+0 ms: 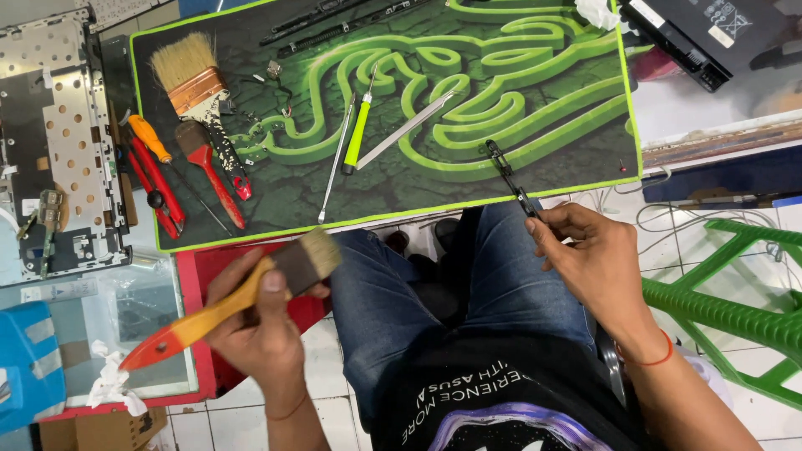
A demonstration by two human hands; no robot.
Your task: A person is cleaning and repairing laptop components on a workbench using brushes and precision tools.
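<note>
My left hand (259,321) grips a paintbrush (234,301) with an orange-and-yellow handle, its bristles pointing up right over my lap. My right hand (589,250) pinches the near end of a thin black metal hinge strip (508,175) that reaches onto the front edge of the green-and-black desk mat (468,108). On the mat lie a green-handled screwdriver (359,125), a thin metal tool (336,163), flat metal tweezers (405,129), a second paintbrush (200,92) with a worn handle, and a red-handled brush (209,171).
A stripped laptop chassis panel (54,142) lies at the left. Red and orange screwdrivers (154,171) rest at the mat's left edge. A black laptop battery (710,33) sits top right. A green plastic stool (735,292) stands on the tiled floor at right.
</note>
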